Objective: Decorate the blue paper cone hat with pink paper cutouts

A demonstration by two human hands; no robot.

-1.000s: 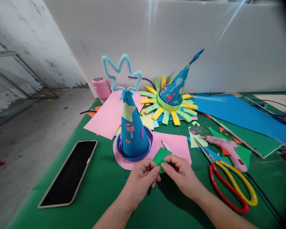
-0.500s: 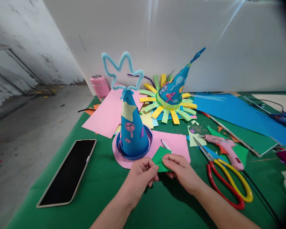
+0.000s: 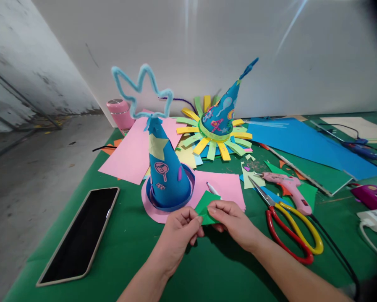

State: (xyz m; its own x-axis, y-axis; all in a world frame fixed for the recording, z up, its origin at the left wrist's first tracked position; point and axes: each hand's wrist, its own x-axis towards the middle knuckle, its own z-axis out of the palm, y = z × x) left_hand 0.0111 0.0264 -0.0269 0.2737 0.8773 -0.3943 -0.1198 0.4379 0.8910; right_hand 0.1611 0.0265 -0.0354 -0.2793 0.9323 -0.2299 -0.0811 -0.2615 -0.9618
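Observation:
A small piece of green paper [image 3: 205, 206] is pinched between my two hands just above the table's front part. My left hand [image 3: 181, 226] grips its left edge, with thumb and fingers pressed together. On the other side, my right hand [image 3: 231, 218] holds the right edge, the thumb lying on top. Beyond my left hand stands a blue paper cone hat [image 3: 169, 182], topped by a light-blue fuzzy wire star [image 3: 141, 88]. The hat rests on pink paper [image 3: 221, 182]. A white pen [image 3: 212, 188] lies partly behind the green paper.
Scissors [image 3: 289, 224] with red and yellow handles and a pink glue gun [image 3: 286, 186] lie to the right. A phone [image 3: 79, 233] lies at left. Farther back are a second cone hat [image 3: 221, 117], a pink bottle [image 3: 121, 113] and blue sheets [image 3: 305, 142].
The view has shifted slightly, so most things appear farther left. Both hands keep hold of the green paper, with hardly any change in grip.

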